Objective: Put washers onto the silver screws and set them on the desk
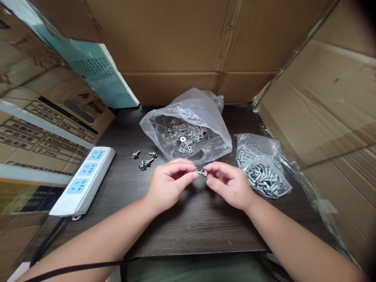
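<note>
Between my two hands, low above the dark table, is a small silver bolt (202, 173) lying sideways with what looks like a thin washer on its shank. My left hand (173, 182) pinches the bolt's left end between thumb and fingertips. The fingers of my right hand (230, 184) are curled at the bolt's head on the right. Behind my hands an open clear plastic bag (205, 105) holds many loose washers (188, 137). To the right, a second plastic bag (258, 143) is full of bolts (263, 176). Several bolts with washers (147, 162) lie left of my left hand.
A white power strip (84, 182) rests at the left, with a black cable (48, 239) running toward me. Cardboard walls (182, 39) enclose the dark wooden table (188, 235) at the back and both sides. A teal box (96, 70) stands at the back left.
</note>
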Available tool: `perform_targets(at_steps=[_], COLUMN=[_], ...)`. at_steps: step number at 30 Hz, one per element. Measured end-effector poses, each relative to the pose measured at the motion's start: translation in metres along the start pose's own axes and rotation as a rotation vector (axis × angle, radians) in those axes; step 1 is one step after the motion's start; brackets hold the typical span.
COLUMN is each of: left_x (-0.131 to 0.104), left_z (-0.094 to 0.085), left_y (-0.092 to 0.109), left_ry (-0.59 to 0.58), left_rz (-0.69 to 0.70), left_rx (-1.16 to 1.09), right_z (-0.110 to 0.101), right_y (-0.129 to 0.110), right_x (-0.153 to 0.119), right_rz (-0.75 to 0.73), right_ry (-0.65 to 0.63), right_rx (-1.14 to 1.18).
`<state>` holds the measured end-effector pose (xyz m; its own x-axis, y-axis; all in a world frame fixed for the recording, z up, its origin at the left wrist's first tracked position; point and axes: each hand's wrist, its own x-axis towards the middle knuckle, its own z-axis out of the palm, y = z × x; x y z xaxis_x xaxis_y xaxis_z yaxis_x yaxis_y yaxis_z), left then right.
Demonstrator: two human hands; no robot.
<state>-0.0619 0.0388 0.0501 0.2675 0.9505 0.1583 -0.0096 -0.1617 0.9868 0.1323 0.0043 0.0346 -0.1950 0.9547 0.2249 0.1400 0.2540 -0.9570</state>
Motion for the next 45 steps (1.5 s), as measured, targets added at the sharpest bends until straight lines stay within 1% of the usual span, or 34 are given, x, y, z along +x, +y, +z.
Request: perform_targets(at_steps=[2,5,7,11,13,15,17,20,23,27,31,33,36,38,40,42,45], left_x=[0.0005,0.0000,-0.0005,0.0001,0.0008,0.0012,0.0009,-0.0001,-0.0006,0.0001,0.0006,0.0004,-0.0004,-0.0008,-0.0008,-0.0006,-0.0004], left_z=[-0.0003,0.0001,0.0007,0.0011,0.0009,0.0005,0.0004,0.0009,0.0016,0.0015,0.0005,0.0004,0.0009,0.0014,0.0018,0.0020,0.0021], left_y=[-0.0002,0.0005,0.0009,0.0001,-0.0005,-0.0006,-0.0001,0.0009,0.0010,-0.0004,-0.0011,-0.0007,0.0003,0.0006,0.0004,-0.0002,-0.0015], left_ry=[-0.001,-0.005,-0.009,-0.004,0.007,0.014,0.007,-0.009,-0.012,-0.012,0.014,0.011,-0.013,-0.023,-0.027,-0.026,-0.004], left_rz=[-0.017,-0.025,-0.027,-0.039,-0.060,-0.082,-0.087,-0.071,-0.061,-0.059,-0.083,-0.088,-0.080,-0.083,-0.092,-0.104,-0.139], left_rx=[0.000,0.005,0.002,-0.015,-0.026,-0.038,-0.043,-0.037,-0.033,-0.030,-0.030,-0.040,-0.051,-0.061,-0.074,-0.081,-0.096], right_z=[0.0016,0.0038,0.0036,0.0008,0.0001,0.0009,0.0026,0.0048,0.0043,0.0009,0.0007,0.0025,0.0046,0.0045,0.0033,0.0022,0.0024], right_y=[0.0015,-0.0002,-0.0025,-0.0032,-0.0008,0.0020,0.0039,0.0037,0.0003,-0.0015,0.0030,0.0045,0.0031,0.0008,-0.0007,-0.0005,0.0025], right_x=[-0.0009,0.0004,0.0022,0.0034,0.0023,0.0007,-0.0003,0.0000,0.0021,0.0037,0.0013,0.0000,0.0003,0.0019,0.0036,0.0042,0.0020], right_rz=[-0.021,-0.103,-0.117,-0.033,0.026,0.033,-0.024,-0.120,-0.144,-0.102,-0.017,-0.053,-0.154,-0.176,-0.138,-0.067,0.028], right_ry=[0.036,0.084,0.074,0.006,0.017,0.040,0.050,0.067,0.046,-0.009,0.027,0.041,0.061,0.054,0.018,-0.025,-0.024], right_rx=[0.028,-0.080,-0.137,-0.129,-0.049,0.023,-0.001,-0.117,-0.169,-0.165,-0.008,-0.001,-0.110,-0.163,-0.178,-0.159,-0.043])
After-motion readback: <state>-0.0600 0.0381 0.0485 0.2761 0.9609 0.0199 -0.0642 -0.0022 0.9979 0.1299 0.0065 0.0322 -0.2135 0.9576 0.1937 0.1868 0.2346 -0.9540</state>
